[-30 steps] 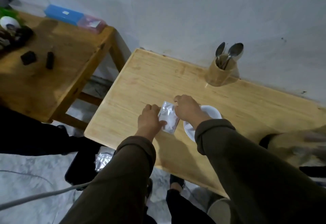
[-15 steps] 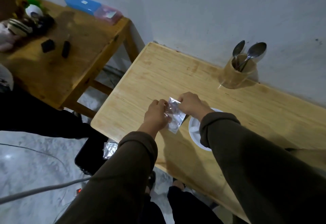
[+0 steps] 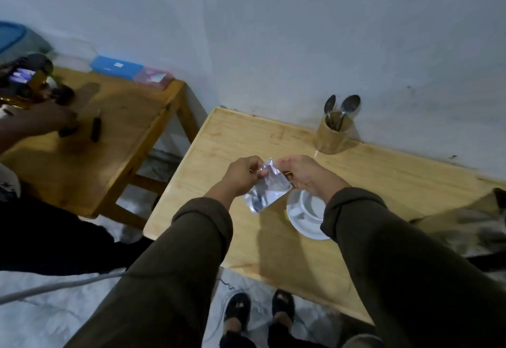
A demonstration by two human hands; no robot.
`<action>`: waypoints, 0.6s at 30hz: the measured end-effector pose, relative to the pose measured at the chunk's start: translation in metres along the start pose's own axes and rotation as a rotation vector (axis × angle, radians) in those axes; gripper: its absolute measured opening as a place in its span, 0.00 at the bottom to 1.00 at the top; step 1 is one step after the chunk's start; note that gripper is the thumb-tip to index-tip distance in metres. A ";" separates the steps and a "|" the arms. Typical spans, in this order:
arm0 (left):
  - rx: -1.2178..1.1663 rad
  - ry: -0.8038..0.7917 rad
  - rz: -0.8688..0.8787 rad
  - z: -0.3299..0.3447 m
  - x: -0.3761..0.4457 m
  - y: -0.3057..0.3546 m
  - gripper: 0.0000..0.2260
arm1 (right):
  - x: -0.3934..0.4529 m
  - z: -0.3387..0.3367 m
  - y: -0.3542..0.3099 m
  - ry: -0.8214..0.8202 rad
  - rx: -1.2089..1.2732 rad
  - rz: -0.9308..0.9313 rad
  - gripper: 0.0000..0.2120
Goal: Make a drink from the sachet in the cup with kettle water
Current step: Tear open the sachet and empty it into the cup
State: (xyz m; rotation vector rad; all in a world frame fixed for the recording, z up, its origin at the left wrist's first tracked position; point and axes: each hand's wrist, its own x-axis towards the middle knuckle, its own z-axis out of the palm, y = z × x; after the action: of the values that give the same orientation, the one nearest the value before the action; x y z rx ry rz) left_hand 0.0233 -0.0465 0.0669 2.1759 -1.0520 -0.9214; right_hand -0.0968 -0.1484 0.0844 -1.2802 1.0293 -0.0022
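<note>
Sachet [image 3: 267,186]: a small silver foil packet, crinkled and shiny, was held up above the tabletop [image 3: 383,183], just left of the cup; its top edge was pinched and its lower corner hung free, tilted.
Left hand [image 3: 241,176]: was closed on the sachet's upper left corner, fingertips curled in against the thumb.
Right hand [image 3: 304,174]: was closed on the sachet's upper right edge, fingers bent tight; whether the foil had been torn could not be told.
Cup [image 3: 309,206]: white and glossy, set on a round white saucer [image 3: 304,227] on the tabletop; it was partly hidden by the right sleeve [image 3: 410,265].
Sleeves: dull olive-brown cloth, cuffs folded at both wrists.
Tabletop: pale wood with a visible grain and a smooth finish, pushed against a grey-white wall [image 3: 273,33].
Spoon holder [image 3: 335,135]: a tan cylinder stood near the wall, with two metal spoons [image 3: 346,108] stood in it, bowls up.
Side table [image 3: 109,134]: darker wood, well apart to the left, with a blue box [image 3: 116,67] at its back edge.
</note>
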 end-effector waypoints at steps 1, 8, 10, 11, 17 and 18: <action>0.004 -0.034 0.028 -0.004 -0.001 0.005 0.03 | -0.007 -0.001 -0.001 0.016 0.053 -0.016 0.02; -0.007 -0.264 0.211 -0.016 -0.004 0.030 0.03 | -0.044 0.003 0.006 0.187 0.168 -0.044 0.08; -0.003 -0.317 0.256 -0.013 -0.007 0.034 0.06 | -0.054 0.003 0.010 0.259 0.202 -0.048 0.12; 0.008 -0.333 0.276 -0.011 -0.008 0.037 0.07 | -0.059 0.003 0.012 0.293 0.214 -0.046 0.13; 0.040 -0.296 0.318 0.010 -0.019 0.051 0.11 | -0.079 0.002 0.030 0.448 0.255 -0.023 0.12; 0.033 -0.283 0.324 0.013 -0.021 0.053 0.11 | -0.082 0.001 0.032 0.461 0.255 -0.019 0.11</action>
State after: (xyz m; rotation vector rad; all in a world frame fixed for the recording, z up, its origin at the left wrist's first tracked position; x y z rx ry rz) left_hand -0.0198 -0.0605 0.1031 1.8570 -1.5108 -1.0806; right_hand -0.1603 -0.0936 0.1107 -1.0760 1.3596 -0.4479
